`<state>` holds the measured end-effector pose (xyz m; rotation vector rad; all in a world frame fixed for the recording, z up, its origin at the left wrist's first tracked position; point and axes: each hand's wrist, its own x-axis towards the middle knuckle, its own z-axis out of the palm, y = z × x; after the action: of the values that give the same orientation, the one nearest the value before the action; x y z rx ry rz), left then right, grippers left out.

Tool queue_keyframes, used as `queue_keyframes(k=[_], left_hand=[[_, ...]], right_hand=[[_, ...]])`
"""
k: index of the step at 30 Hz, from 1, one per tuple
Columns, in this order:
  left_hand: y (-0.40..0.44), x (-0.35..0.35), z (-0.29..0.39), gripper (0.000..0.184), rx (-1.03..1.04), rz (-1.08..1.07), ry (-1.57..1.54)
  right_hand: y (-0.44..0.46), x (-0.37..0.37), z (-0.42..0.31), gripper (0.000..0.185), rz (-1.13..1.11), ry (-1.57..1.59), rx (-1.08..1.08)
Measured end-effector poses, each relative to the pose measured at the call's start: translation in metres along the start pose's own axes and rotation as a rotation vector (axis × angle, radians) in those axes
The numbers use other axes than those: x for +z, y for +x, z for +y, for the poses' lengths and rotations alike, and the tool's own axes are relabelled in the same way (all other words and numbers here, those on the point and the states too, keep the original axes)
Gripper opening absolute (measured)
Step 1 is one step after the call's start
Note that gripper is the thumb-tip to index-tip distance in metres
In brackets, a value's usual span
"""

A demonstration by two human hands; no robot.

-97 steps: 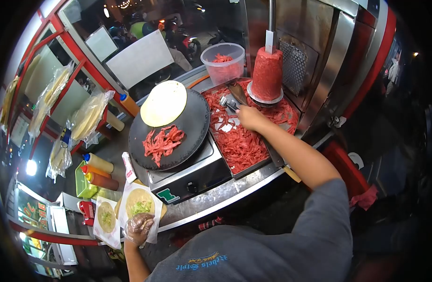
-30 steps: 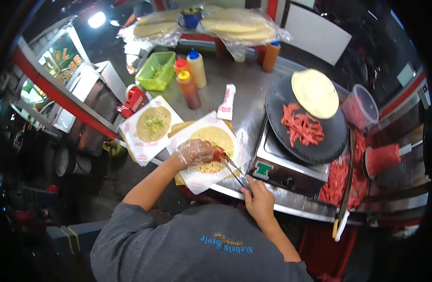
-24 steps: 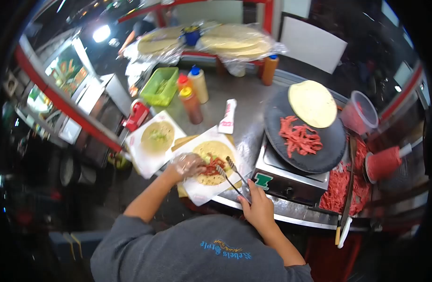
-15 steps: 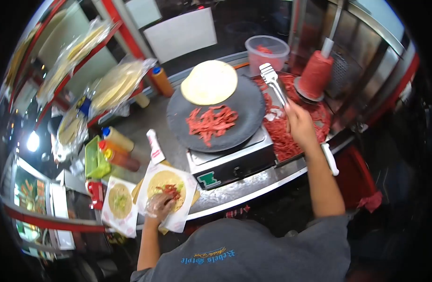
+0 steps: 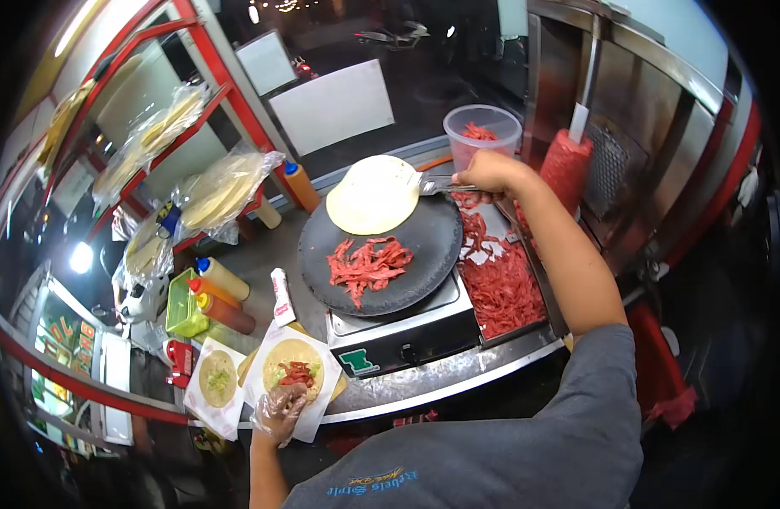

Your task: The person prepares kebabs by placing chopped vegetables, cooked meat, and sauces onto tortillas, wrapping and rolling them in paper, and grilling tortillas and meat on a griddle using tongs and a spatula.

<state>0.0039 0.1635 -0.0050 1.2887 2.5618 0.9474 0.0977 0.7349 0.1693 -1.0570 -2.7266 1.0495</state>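
Note:
My right hand (image 5: pixel 489 173) is wrapped round metal tongs (image 5: pixel 441 184), whose tips meet the right edge of a pale flatbread (image 5: pixel 374 197) on the round black griddle (image 5: pixel 428 271). Red meat strips (image 5: pixel 369 265) lie in front of that bread. At the lower left, my left hand (image 5: pixel 279 411), in a clear plastic glove, rests at the near edge of a tortilla (image 5: pixel 279 352) topped with greens and meat, on white paper (image 5: pixel 256 382). Its fingers are bent, and whether they pinch anything is hard to make out. Beside it lies another tortilla (image 5: pixel 210 373) with greens.
Right of the griddle stand a meat tray (image 5: pixel 538 327), a clear tub (image 5: pixel 483 127) and a meat cone (image 5: pixel 566 170). On the left are sauce bottles (image 5: pixel 224 312), a green basket (image 5: pixel 184 316), a wrapped roll (image 5: pixel 282 297) and bagged flatbreads (image 5: pixel 220 191). Glass panels border the counter.
Meat now lies on the nearer tortilla. My right hand went from there with the tongs, over the meat tray, to the bread on the griddle. My left hand stayed near the tortilla. The view swung.

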Motion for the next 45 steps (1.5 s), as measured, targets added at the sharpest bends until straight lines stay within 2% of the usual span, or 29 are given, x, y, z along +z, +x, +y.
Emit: queue_keyframes(k=[3, 4, 7, 9, 10, 12, 13, 16, 20, 21, 23, 25, 26, 29, 33, 35, 39, 40, 41, 42, 43, 44, 45], left_hand=[[-0.028, 0.02, -0.013, 0.013, 0.038, 0.026, -0.005], [-0.032, 0.023, -0.013, 0.013, 0.054, 0.014, 0.007], [-0.037, 0.023, -0.006, 0.014, 0.097, 0.028, 0.005], [-0.045, 0.019, -0.008, 0.015, 0.096, 0.027, 0.044], [-0.055, 0.018, -0.017, 0.015, -0.001, 0.019, 0.027], [-0.075, 0.013, -0.027, 0.015, -0.115, 0.047, 0.065], [-0.085, 0.01, -0.032, 0.015, -0.172, 0.067, 0.089], [-0.111, 0.003, -0.063, 0.016, -0.097, 0.109, 0.111], [-0.097, -0.015, -0.077, 0.015, 0.018, 0.101, 0.162], [-0.083, -0.021, -0.066, 0.014, -0.194, 0.005, 0.054], [-0.056, -0.018, -0.087, 0.011, -0.046, 0.038, 0.078], [-0.013, -0.032, -0.016, 0.008, 0.056, 0.001, 0.178], [0.002, -0.032, -0.001, 0.008, 0.173, 0.033, 0.158], [0.018, -0.026, -0.001, 0.009, 0.231, -0.002, 0.102], [0.017, -0.006, 0.008, 0.011, 0.348, -0.068, 0.099], [0.006, -0.004, 0.003, 0.014, 0.296, -0.051, 0.061], [-0.027, -0.008, -0.019, 0.007, 0.102, 0.025, 0.047], [-0.041, -0.009, -0.039, 0.006, 0.041, 0.042, 0.044], [-0.053, -0.012, -0.055, 0.005, -0.026, 0.062, 0.039], [-0.064, -0.016, -0.068, 0.006, 0.002, 0.096, 0.035], [-0.075, -0.023, -0.06, 0.01, -0.291, 0.095, -0.184], [-0.089, -0.027, -0.075, 0.014, -0.397, 0.119, -0.258], [-0.106, -0.023, -0.11, 0.016, -0.304, 0.211, -0.143]], right_hand=[[0.047, 0.041, -0.007, 0.035, 0.008, 0.199, -0.005], [0.092, 0.062, 0.003, 0.039, 0.068, 0.131, -0.029], [0.086, 0.059, -0.028, 0.043, 0.131, -0.113, -0.224], [0.087, 0.053, -0.016, 0.048, 0.295, -0.094, -0.264], [0.068, 0.042, -0.012, 0.045, 0.326, -0.07, -0.195], [0.054, 0.035, 0.038, 0.043, 0.456, -0.128, -0.239], [0.025, 0.028, 0.056, 0.044, 0.387, -0.179, -0.18], [-0.087, 0.031, 0.09, 0.044, 0.301, -0.319, -0.064], [-0.1, 0.086, 0.129, 0.041, 0.309, -0.391, -0.093], [-0.091, 0.104, 0.138, 0.041, 0.305, -0.382, -0.143], [-0.068, 0.119, 0.144, 0.038, 0.428, -0.407, -0.289], [-0.057, 0.1, 0.132, 0.036, 0.357, -0.366, -0.136], [-0.054, 0.092, 0.129, 0.035, 0.329, -0.341, -0.066], [-0.039, 0.089, 0.138, 0.037, 0.404, -0.179, 0.016], [-0.04, 0.128, 0.135, 0.035, 0.355, -0.195, -0.132], [-0.047, 0.144, 0.127, 0.031, 0.324, -0.417, -0.233], [-0.031, 0.132, 0.134, 0.028, 0.365, -0.476, -0.338], [-0.026, 0.124, 0.135, 0.027, 0.366, -0.473, -0.294], [-0.021, 0.117, 0.138, 0.026, 0.36, -0.463, -0.271], [-0.02, 0.11, 0.142, 0.026, 0.402, -0.305, -0.269], [-0.024, 0.1, 0.139, 0.027, 0.381, -0.194, -0.142], [-0.022, 0.091, 0.145, 0.03, 0.413, -0.203, -0.178], [-0.024, 0.085, 0.152, 0.032, 0.463, -0.143, -0.225]])
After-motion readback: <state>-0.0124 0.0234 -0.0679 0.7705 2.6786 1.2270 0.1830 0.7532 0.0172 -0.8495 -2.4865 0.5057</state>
